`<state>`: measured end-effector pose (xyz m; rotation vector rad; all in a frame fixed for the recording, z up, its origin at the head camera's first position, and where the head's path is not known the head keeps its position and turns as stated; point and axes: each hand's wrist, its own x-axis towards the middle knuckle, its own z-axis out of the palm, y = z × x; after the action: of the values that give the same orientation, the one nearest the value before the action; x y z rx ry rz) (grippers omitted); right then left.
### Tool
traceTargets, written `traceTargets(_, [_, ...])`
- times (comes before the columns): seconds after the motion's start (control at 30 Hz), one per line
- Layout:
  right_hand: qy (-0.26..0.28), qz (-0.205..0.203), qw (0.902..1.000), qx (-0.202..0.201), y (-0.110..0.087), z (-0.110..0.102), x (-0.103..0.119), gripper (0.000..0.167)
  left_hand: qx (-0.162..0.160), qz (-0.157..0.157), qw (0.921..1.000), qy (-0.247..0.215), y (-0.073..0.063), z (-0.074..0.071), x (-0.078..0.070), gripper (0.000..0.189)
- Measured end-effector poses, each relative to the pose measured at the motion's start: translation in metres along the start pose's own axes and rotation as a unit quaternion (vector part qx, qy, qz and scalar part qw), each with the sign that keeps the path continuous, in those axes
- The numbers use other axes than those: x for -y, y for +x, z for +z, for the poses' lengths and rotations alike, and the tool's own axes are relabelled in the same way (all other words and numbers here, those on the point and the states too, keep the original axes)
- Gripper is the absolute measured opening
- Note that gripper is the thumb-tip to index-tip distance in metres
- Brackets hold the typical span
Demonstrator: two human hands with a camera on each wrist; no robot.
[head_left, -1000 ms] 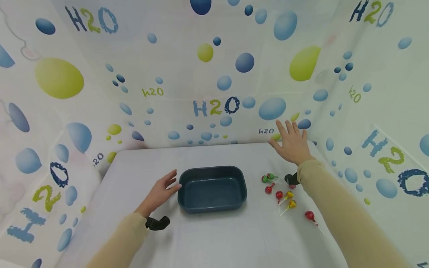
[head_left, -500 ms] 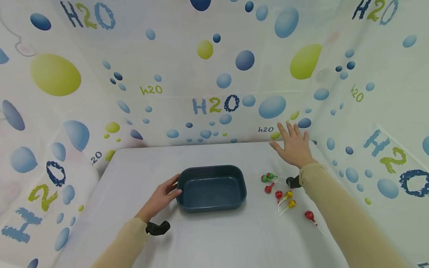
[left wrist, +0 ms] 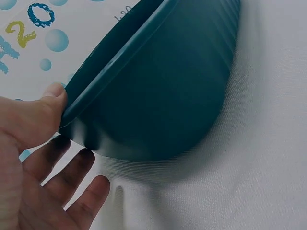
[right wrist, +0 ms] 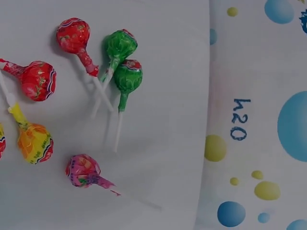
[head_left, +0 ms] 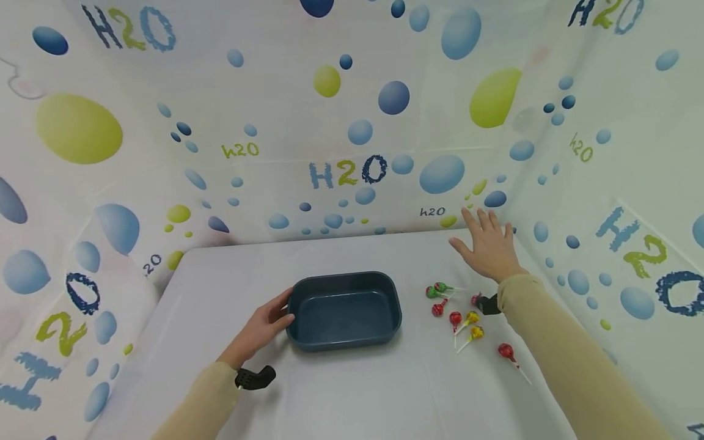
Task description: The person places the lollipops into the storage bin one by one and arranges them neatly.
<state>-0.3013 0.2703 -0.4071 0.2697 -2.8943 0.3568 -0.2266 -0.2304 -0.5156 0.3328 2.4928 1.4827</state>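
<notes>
From where I stand, the printed backdrop (head_left: 352, 128) fills the top of the head view, and the white table (head_left: 352, 391) spreads across the bottom. The dark teal tray (head_left: 343, 321) sits flat just below the centre of that view, with nothing in it. At its left end the left hand (head_left: 255, 330) pinches the rim, thumb over the edge and fingers against the outer wall. To my mind a light hold suits this step: squeeze or press down on one end, and a smooth tray like that could tip or slide on the cloth. Spreading the fingers lower on the wall would probably steady it better.

The right hand (head_left: 488, 247), at right of centre, holds nothing; its fingers are straight and spread. It would do well to come down level with the other and take the opposite end (mind the black wrist camera (head_left: 488, 304), which hangs near the sweets). The lollipops lie loose below that hand: red (head_left: 455, 318), green (head_left: 431, 292), yellow (head_left: 476, 332) and pink (right wrist: 82, 170). Their thin sticks look easy to catch, so a slow, high path seems best.
</notes>
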Motion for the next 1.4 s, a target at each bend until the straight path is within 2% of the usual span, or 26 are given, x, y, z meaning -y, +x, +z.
traceTargets(0.13, [-0.002, 0.008, 1.0, 0.003, -0.007, 0.003, -0.009, 0.08, 0.007, 0.004, 1.0, -0.005, 0.002, 0.001, 0.0, 0.068])
traceTargets(0.3, [-0.001, 0.021, 0.9997, 0.014, -0.013, 0.011, -0.018, 0.08, 0.005, -0.008, 0.9999, -0.001, 0.003, -0.001, 0.003, 0.069])
traceTargets(0.47, [0.005, 0.029, 0.9983, 0.051, -0.02, 0.027, -0.029, 0.078, 0.004, -0.008, 0.9999, 0.005, 0.005, -0.004, 0.008, 0.069])
traceTargets(0.63, [0.021, 0.022, 0.9949, 0.096, -0.031, 0.051, -0.041, 0.063, -0.003, -0.007, 0.9999, 0.008, 0.006, -0.006, 0.01, 0.068])
traceTargets(0.73, [0.005, 0.013, 0.9935, 0.113, -0.039, 0.064, -0.047, 0.051, -0.004, -0.009, 0.9999, 0.013, 0.007, -0.006, 0.012, 0.068])
traceTargets(0.83, [-0.02, -0.004, 0.9935, 0.112, -0.046, 0.071, -0.051, 0.042, -0.002, -0.006, 0.9999, 0.012, 0.009, -0.005, 0.013, 0.067])
traceTargets(1.07, [-0.069, -0.041, 0.9901, 0.115, -0.047, 0.073, -0.05, 0.031, 0.002, -0.004, 1.0, 0.005, 0.011, -0.004, 0.012, 0.067])
traceTargets(1.4, [-0.061, -0.026, 0.9851, 0.159, -0.046, 0.071, -0.05, 0.024, 0.006, -0.01, 0.9999, 0.008, 0.011, -0.004, 0.011, 0.068])
